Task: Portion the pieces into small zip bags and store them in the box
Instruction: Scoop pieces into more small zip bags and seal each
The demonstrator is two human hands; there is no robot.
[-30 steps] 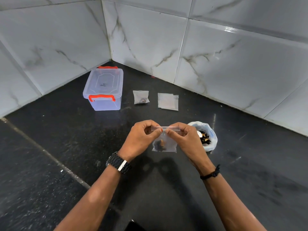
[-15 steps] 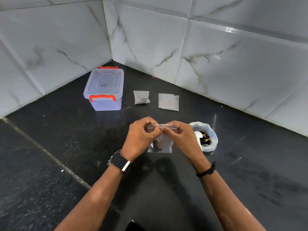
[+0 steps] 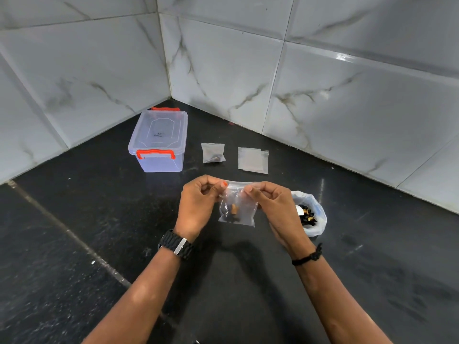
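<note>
Small zip bag (image 3: 237, 207), holding a few pieces, hangs in front of the lidded storage box (image 3: 159, 141), pinched at its seal by left hand (image 3: 198, 207) and right hand (image 3: 273, 207). The pinch has slid along since a second ago; sealing looks nearly finished.

One lidded box (image 3: 159, 141), two filled zip bags (image 3: 237, 209) (image 3: 213, 153), one stack of empty bags (image 3: 252, 160), one open bag of pieces (image 3: 313, 214).
</note>
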